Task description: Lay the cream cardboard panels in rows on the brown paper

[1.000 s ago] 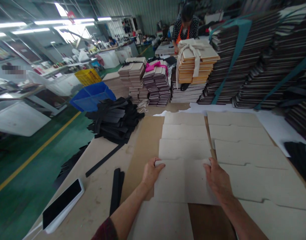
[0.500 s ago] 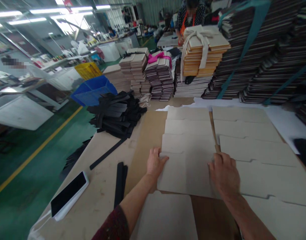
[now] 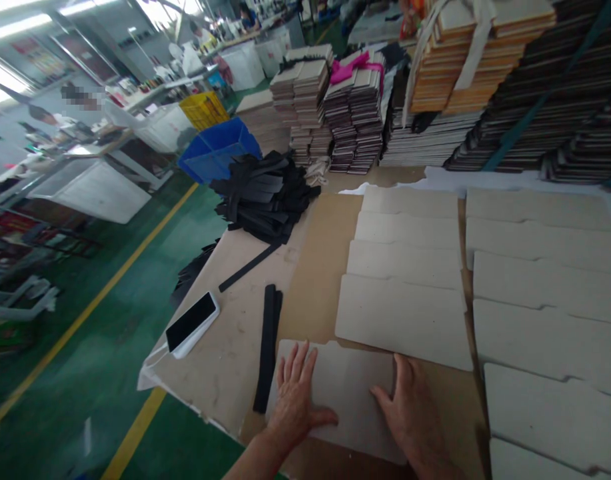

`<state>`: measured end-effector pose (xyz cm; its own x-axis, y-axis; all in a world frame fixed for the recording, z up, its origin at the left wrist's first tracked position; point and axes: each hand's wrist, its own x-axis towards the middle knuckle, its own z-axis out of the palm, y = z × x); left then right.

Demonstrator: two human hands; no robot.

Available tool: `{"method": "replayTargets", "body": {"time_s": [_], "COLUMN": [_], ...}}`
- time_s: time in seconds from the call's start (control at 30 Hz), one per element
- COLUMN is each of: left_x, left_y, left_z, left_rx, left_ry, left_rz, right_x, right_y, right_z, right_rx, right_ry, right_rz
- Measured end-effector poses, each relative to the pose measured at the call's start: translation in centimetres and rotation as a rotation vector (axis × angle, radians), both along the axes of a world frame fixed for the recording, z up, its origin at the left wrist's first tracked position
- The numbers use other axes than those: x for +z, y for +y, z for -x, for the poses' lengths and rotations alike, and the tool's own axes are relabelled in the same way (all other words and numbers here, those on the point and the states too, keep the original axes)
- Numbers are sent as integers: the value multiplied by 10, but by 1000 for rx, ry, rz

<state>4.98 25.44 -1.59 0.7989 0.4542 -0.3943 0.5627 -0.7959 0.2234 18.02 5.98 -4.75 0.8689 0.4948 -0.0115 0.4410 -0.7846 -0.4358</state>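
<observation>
A loose grey-beige board (image 3: 352, 377) with rounded corners and a stepped far edge lies on the brown sheet near the front. My left hand (image 3: 296, 393) rests on its left part, fingers spread and thumb stretched out flat. At the board's right edge is my right hand (image 3: 415, 413), thumb on the top face and fingers along the edge, thumb and fingers apart. Part of the right edge is hidden under this hand. Beyond them, similar boards (image 3: 402, 313) overlap in a column. A second overlapping column (image 3: 550, 340) runs along the right side.
Black strips (image 3: 268, 353) and a phone (image 3: 192, 323) lie left of my hands. Farther back are a heap of black strips (image 3: 265, 197), a blue crate (image 3: 220, 150) and tied board stacks (image 3: 355, 113). The table's left edge (image 3: 185, 400) drops to a green floor.
Both hands have left the near board of the middle column and come down toward me onto the loose board. The loose board sits farther left relative to that column. The camera view has shifted.
</observation>
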Motion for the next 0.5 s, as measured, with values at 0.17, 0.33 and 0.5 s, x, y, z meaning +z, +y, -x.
{"method": "replayTargets", "body": {"time_s": [0.17, 0.33, 0.5], "left_x": [-12, -27, -33], "left_y": [3, 8, 17], "left_z": [6, 17, 16], "left_rx": [-55, -137, -245], "left_ry": [-81, -220, -340], "left_rz": [-44, -156, -295], "right_x": [-4, -12, -9], "right_y": [-1, -6, -7], "right_z": [-6, -5, 3], "right_rx": [-137, -119, -93], "right_ry": [265, 387, 70], "right_rz": [-95, -256, -240]}}
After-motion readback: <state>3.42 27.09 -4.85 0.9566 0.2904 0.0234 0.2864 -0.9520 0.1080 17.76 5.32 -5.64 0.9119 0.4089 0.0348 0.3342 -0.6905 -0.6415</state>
